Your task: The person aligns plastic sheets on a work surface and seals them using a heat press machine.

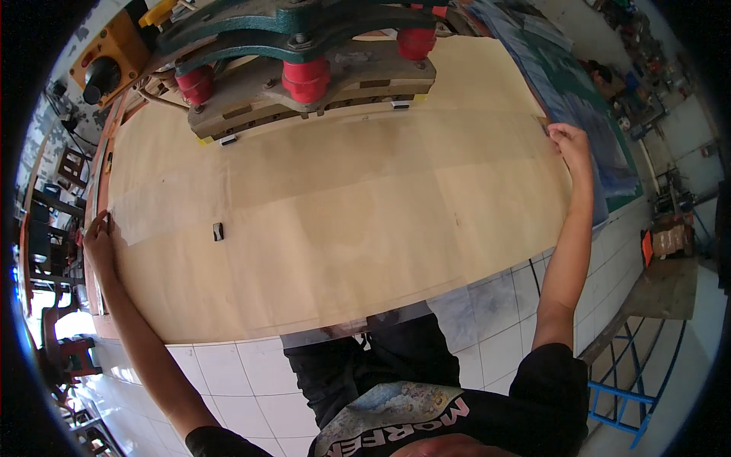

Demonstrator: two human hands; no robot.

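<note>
A large tan sheet (pixel 335 206) lies spread over the work table in front of me, reaching from one hand to the other. At its left edge is my left hand (pixel 97 240), fingers bent together beside a small dark piece. My right hand (pixel 571 145) is at the far right edge, its thumb and fingers pinched together; what they hold is too small to tell. A small black block (pixel 218 231) sits on the left half of the sheet. Two similar blocks, one on the left (pixel 228 140) and one on the right (pixel 400 105), lie by the press's front edge.
Over the far part of the sheet hangs a press head (pixel 312 84) with a green frame and red cylinders. An orange control box (pixel 110 57) with a black knob stands far left. Bluish clear sheeting (pixel 586 145) lies right of the table. A blue metal frame (pixel 636 381) stands lower right.
</note>
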